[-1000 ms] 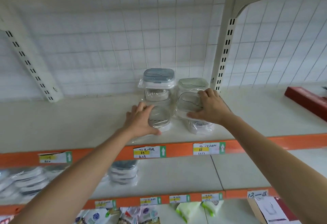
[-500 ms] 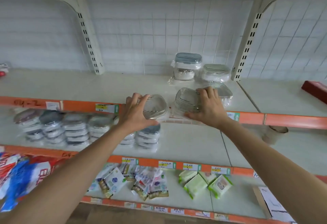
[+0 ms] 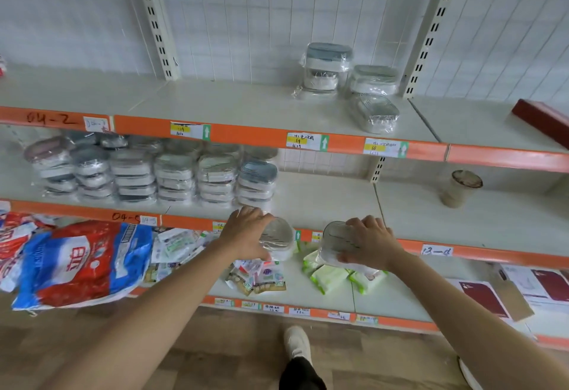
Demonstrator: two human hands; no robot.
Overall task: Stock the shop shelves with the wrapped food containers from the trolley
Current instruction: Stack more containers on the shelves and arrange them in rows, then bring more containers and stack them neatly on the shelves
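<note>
My left hand grips a clear wrapped food container from above, held in front of the middle shelf's orange edge. My right hand grips a second wrapped container the same way, to the right of the first. On the upper shelf three wrapped containers stand at the right: a tall grey-lidded stack, a green-lidded one and a clear one in front. The middle shelf holds several stacks of wrapped containers at its left.
A paper cup stands on the middle shelf at the right. The bottom shelf carries a red and blue bag, small packets and green wipe packs. A red box lies on the upper shelf, far right. My shoe is on the wooden floor.
Both hands have lifted a container each off the upper shelf and brought them down to the middle shelf's front edge. The view has dropped and pulled back.
</note>
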